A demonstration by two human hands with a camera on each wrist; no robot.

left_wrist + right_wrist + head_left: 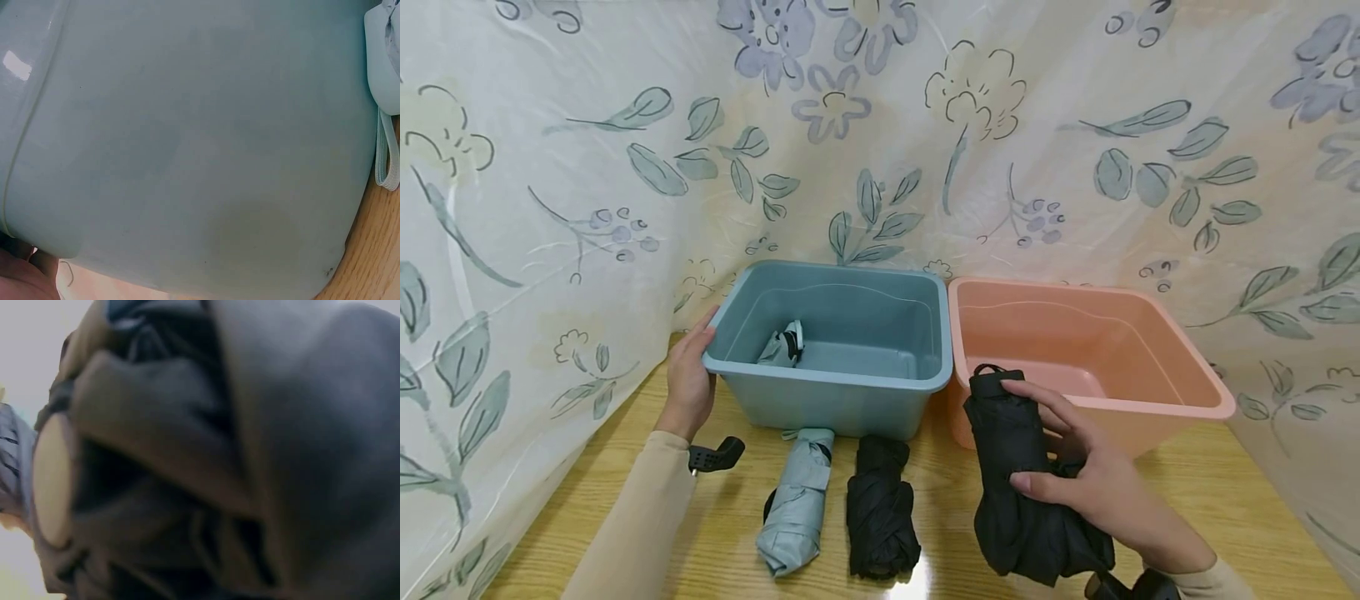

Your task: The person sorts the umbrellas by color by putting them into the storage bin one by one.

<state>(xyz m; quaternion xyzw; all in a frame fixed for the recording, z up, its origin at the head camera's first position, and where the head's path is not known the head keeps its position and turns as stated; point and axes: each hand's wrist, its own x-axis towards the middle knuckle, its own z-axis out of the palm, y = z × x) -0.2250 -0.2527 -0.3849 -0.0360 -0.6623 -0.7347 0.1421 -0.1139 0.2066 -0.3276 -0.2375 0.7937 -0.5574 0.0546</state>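
My right hand (1093, 479) holds a folded black umbrella (1011, 467), its strap end up, in front of the pink bin. Loose black fabric fills most of the right wrist view, blurred. At the left side of the blue bin (820, 404), my left hand (688, 379) touches the outside by the rim, with no fingers showing inside. A folded light-blue umbrella (797, 504) and another black umbrella (882, 508) lie side by side on the table before that bin. Inside the blue bin sits a light-blue folded item (781, 346), partly hidden by the front wall.
The pink bin (1150, 408) stands right beside the blue one, their rims nearly touching. Both rest on a wood-grain table (1247, 517). Floral sheeting (880, 150) hangs behind and on both sides.
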